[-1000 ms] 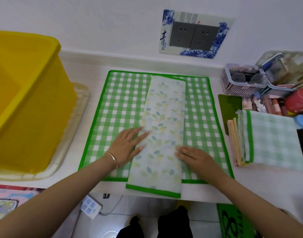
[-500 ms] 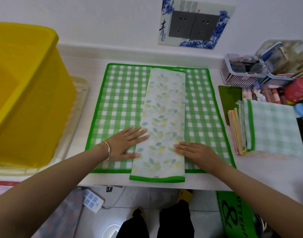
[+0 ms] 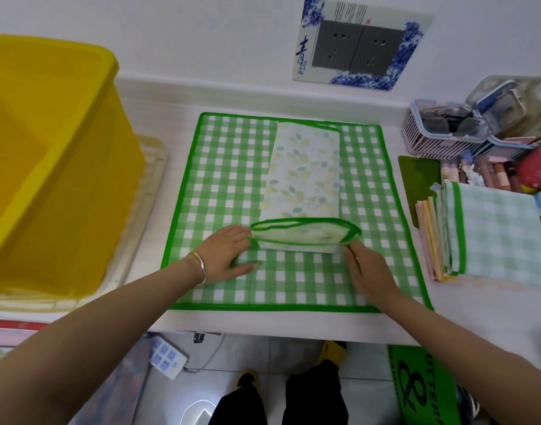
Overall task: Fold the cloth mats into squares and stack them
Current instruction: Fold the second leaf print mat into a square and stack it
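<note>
On the bench [image 3: 478, 314], a leaf mat [image 3: 303, 173] folded into a long strip is lying on a spread check mat [image 3: 226, 179]. The left grip [image 3: 229, 253] and right grip [image 3: 367, 271] are pinching the strip's near corners, holding its near end up and curling toward the far side. A stack [image 3: 493, 237] of folded mats is sitting at the right. A yellow tub [image 3: 48, 154] is standing at the left.
</note>
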